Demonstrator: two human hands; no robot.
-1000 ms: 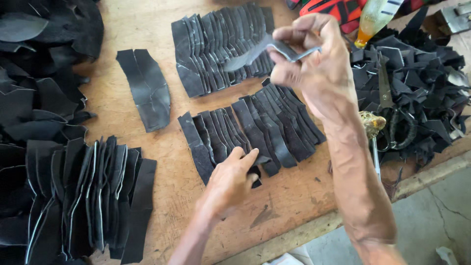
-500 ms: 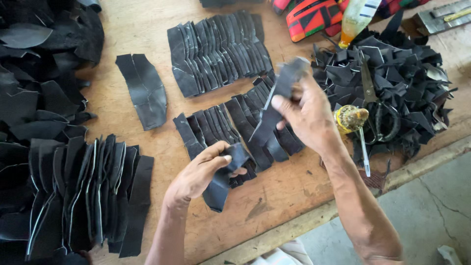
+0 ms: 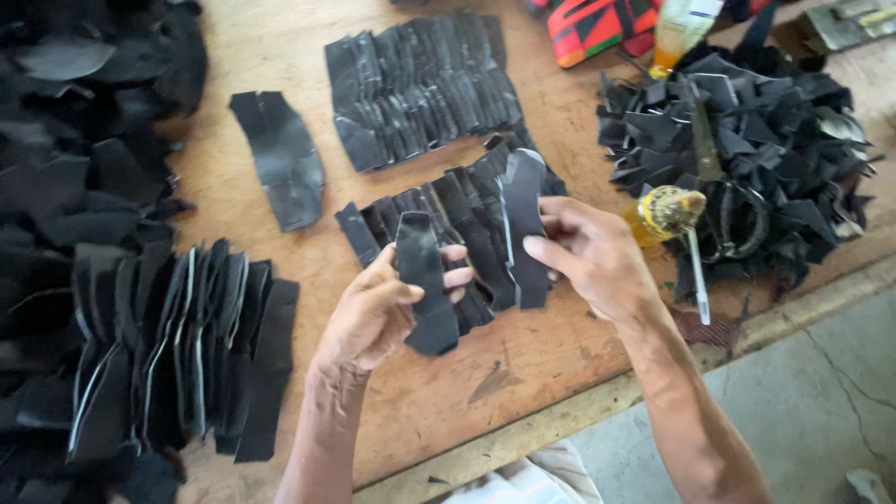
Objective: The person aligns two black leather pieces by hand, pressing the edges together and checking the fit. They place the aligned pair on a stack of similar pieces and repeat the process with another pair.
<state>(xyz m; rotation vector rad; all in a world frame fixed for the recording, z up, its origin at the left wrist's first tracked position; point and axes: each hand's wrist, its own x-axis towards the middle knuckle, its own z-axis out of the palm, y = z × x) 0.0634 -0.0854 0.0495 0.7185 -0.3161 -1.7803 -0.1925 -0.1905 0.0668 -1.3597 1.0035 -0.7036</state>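
The left hand pinched a black rubber strip between thumb and fingers. The right hand gripped a second strip above the fanned row of strips on the wooden table.

A wooden worktable is carrying several stocks of cut black rubber. A fanned row of black strips is lying at the far centre, and a single curved black piece is sitting to its left. A loose heap of black offcuts is occupying the right, with metal shears lying on it. A red striped cloth is showing at the far edge.
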